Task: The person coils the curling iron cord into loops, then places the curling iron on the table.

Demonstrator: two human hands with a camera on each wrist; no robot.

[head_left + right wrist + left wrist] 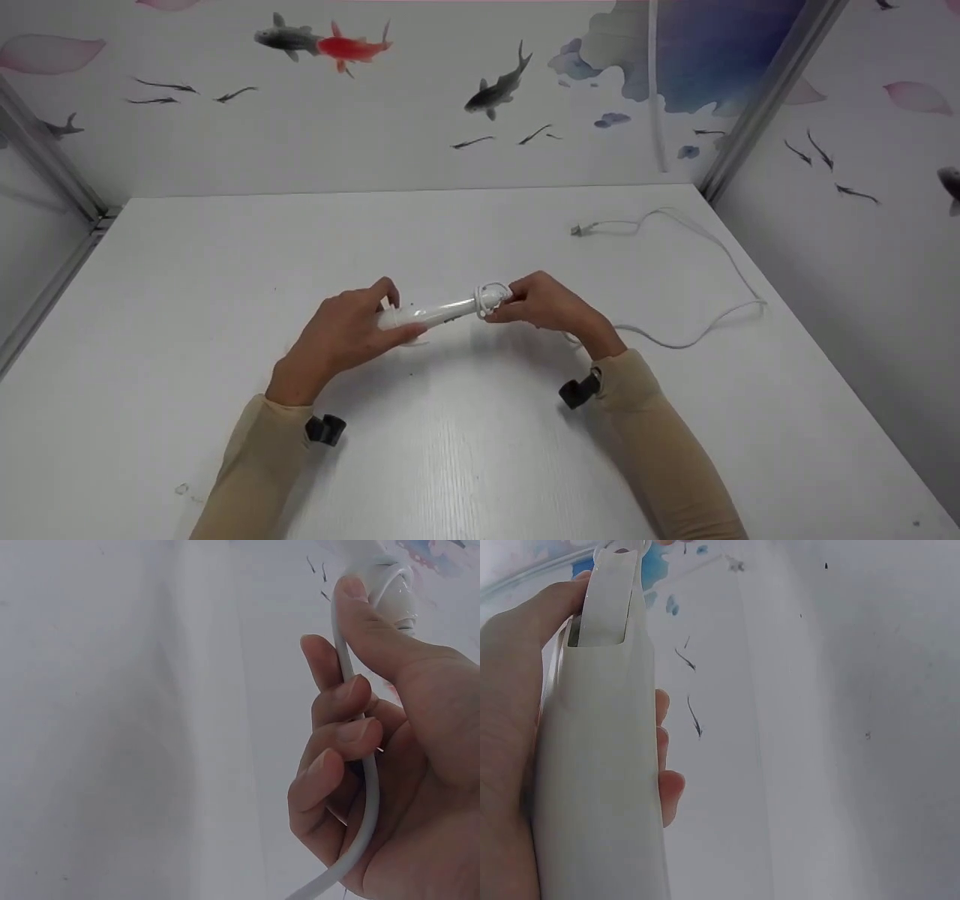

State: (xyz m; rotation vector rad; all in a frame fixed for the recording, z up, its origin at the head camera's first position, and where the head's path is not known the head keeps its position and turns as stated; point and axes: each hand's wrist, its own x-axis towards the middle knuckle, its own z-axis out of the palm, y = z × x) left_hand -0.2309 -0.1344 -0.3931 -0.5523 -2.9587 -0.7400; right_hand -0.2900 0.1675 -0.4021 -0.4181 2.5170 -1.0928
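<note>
A long white electrical appliance (450,310), its exact kind unclear, is held slightly tilted above the white table. My left hand (341,334) grips its left part, thumb on the near side and fingers on the far side. In the left wrist view a flat strip is set into a slot in the white body (604,765). White cord (491,291) is looped round the appliance's right end. There my right hand (551,302) pinches the cord. In the right wrist view the cord (369,795) runs between thumb and fingers and down across the palm.
The cord's loose length (675,346) curves over the right side of the table (465,465) and ends in a plug (577,230) towards the back. Patterned panels (420,135) stand behind and at the sides. Each wrist carries a small black camera (325,430).
</note>
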